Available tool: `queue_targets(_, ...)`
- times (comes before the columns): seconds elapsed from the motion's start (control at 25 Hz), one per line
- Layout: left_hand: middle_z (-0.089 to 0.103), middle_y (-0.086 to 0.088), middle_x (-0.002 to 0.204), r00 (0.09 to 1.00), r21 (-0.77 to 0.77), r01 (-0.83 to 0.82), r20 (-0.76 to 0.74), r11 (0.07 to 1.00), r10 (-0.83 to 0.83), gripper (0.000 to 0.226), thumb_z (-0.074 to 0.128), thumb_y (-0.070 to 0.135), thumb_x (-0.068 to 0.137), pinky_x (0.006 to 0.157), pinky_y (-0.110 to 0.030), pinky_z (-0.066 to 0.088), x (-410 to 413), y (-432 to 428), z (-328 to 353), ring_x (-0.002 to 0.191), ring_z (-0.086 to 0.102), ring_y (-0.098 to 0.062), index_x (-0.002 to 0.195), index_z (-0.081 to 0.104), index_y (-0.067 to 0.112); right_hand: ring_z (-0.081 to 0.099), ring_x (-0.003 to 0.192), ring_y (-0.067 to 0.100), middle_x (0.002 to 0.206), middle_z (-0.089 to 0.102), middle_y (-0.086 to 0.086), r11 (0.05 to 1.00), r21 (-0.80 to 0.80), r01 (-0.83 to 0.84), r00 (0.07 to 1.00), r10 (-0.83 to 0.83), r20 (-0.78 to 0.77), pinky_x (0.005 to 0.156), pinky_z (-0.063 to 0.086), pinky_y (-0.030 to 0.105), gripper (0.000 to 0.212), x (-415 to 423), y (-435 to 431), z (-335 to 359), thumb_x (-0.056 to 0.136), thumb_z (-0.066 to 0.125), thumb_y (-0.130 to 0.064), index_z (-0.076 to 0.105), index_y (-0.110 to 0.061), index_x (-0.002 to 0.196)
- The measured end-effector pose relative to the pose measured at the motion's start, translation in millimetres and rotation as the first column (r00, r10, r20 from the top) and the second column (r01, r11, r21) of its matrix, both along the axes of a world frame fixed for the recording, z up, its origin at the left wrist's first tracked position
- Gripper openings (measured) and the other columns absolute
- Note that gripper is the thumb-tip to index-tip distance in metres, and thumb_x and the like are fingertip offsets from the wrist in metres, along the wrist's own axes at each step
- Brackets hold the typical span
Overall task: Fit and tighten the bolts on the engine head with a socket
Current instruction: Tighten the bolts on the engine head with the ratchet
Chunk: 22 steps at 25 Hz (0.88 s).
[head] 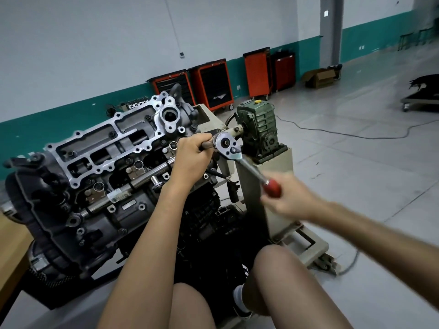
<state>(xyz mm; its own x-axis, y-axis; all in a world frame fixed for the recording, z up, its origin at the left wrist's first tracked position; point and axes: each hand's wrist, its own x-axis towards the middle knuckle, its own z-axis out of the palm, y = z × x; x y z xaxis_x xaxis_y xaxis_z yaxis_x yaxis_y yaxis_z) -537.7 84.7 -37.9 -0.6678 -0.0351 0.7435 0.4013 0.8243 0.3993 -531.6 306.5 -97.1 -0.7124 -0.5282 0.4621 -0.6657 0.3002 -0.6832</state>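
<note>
The engine head lies tilted on its stand, its silver machined frame facing me. A ratchet wrench with a round chrome head and a red handle reaches in from the right. My left hand grips the extension bar just behind the ratchet head, at the engine's right end. My right hand, blurred by motion, holds the red handle lower right. The socket and the bolt under it are hidden behind my left hand.
A green gearbox on a beige stand sits right behind the ratchet. Orange tool cabinets line the far wall. A black cable runs over the grey floor. A wooden bench edge is at the left. My knees are below.
</note>
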Motion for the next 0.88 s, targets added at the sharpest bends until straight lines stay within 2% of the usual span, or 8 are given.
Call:
queue_targets(0.08, 0.041, -0.017, 0.049, 1.000, -0.006, -0.005, -0.005, 1.000, 0.005, 0.030, 0.049, 0.000, 0.088, 0.047, -0.023, 0.023, 0, 3, 1, 0.048, 0.029, -0.006, 0.060, 0.051, -0.010, 0.042, 0.045, 0.004, 0.052, 0.042, -0.010, 0.976, 0.176, 0.128, 0.960, -0.077, -0.269, 0.047, 0.029, 0.012, 0.036, -37, 21, 34, 0.077, 0.063, 0.000, 0.039, -0.025, 0.066)
queue_targets(0.16, 0.036, -0.003, 0.047, 1.000, 0.016, -0.003, -0.006, 1.000, 0.003, 0.031, 0.048, 0.000, 0.088, 0.045, -0.018, 0.021, 0, 3, 0, 0.046, 0.030, -0.004, 0.059, 0.050, -0.009, 0.043, 0.048, 0.002, 0.053, 0.043, -0.009, 0.964, 0.171, 0.204, 0.923, -0.131, -0.362, 0.048, 0.029, 0.020, 0.034, -45, 23, 41, 0.077, 0.064, -0.005, 0.038, -0.025, 0.067)
queue_targets(0.32, 0.051, -0.021, 0.054, 0.999, 0.048, -0.025, -0.023, 0.999, 0.026, 0.030, 0.049, -0.001, 0.090, 0.049, -0.032, 0.032, -1, 1, -5, 0.051, 0.039, -0.014, 0.062, 0.052, -0.012, 0.034, 0.044, 0.005, 0.048, 0.037, -0.009, 0.978, -0.169, 0.126, 0.991, -0.115, 0.074, 0.047, 0.030, 0.022, 0.041, 29, -21, -16, 0.076, 0.065, 0.001, 0.037, -0.024, 0.060)
queue_targets(0.44, 0.055, -0.027, 0.060, 0.998, 0.039, -0.039, -0.042, 0.998, 0.041, 0.021, 0.054, -0.007, 0.085, 0.052, -0.039, 0.037, -1, 3, -5, 0.055, 0.040, -0.018, 0.065, 0.055, -0.014, 0.031, 0.041, 0.006, 0.044, 0.033, -0.010, 0.840, -0.515, 0.172, 0.888, 0.095, 0.450, 0.040, 0.030, 0.021, 0.034, 92, -89, -34, 0.072, 0.060, -0.002, 0.037, -0.022, 0.057)
queue_targets(0.56, 0.051, -0.027, 0.058, 1.000, 0.029, -0.007, -0.024, 1.000, 0.007, 0.014, 0.056, -0.012, 0.078, 0.051, -0.039, 0.034, 1, 2, -4, 0.057, 0.036, -0.016, 0.064, 0.054, -0.013, 0.033, 0.035, 0.010, 0.042, 0.033, -0.009, 0.765, -0.620, 0.173, 0.792, 0.266, 0.549, 0.036, 0.032, 0.019, 0.023, 113, -119, -30, 0.069, 0.054, -0.012, 0.038, -0.024, 0.057)
queue_targets(0.68, 0.051, -0.022, 0.054, 1.000, 0.009, 0.002, -0.012, 1.000, -0.002, 0.019, 0.053, -0.010, 0.079, 0.049, -0.031, 0.034, 2, 1, -2, 0.053, 0.038, -0.008, 0.060, 0.051, -0.012, 0.031, 0.038, 0.003, 0.042, 0.036, -0.011, 0.920, -0.380, 0.097, 0.915, 0.068, 0.398, 0.039, 0.030, 0.017, 0.034, 76, -64, -30, 0.073, 0.059, -0.002, 0.038, -0.022, 0.057)
queue_targets(0.76, 0.038, -0.004, 0.046, 1.000, -0.012, 0.016, -0.020, 1.000, -0.016, 0.028, 0.050, -0.007, 0.080, 0.045, -0.016, 0.023, 0, 5, 0, 0.047, 0.031, -0.003, 0.054, 0.043, -0.006, 0.035, 0.041, 0.003, 0.047, 0.041, -0.011, 0.990, -0.130, 0.054, 0.982, -0.029, 0.187, 0.044, 0.032, 0.018, 0.036, 30, -16, -18, 0.077, 0.060, 0.003, 0.040, -0.022, 0.059)
queue_targets(0.88, 0.033, 0.003, 0.047, 0.999, -0.028, 0.031, -0.032, 0.999, -0.032, 0.028, 0.048, -0.003, 0.081, 0.046, -0.016, 0.020, -2, 6, 1, 0.046, 0.031, -0.004, 0.054, 0.044, -0.004, 0.041, 0.047, 0.009, 0.054, 0.043, -0.008, 0.974, 0.170, 0.147, 0.967, -0.106, -0.230, 0.048, 0.029, 0.023, 0.022, -31, 23, 30, 0.078, 0.059, -0.013, 0.043, -0.021, 0.066)
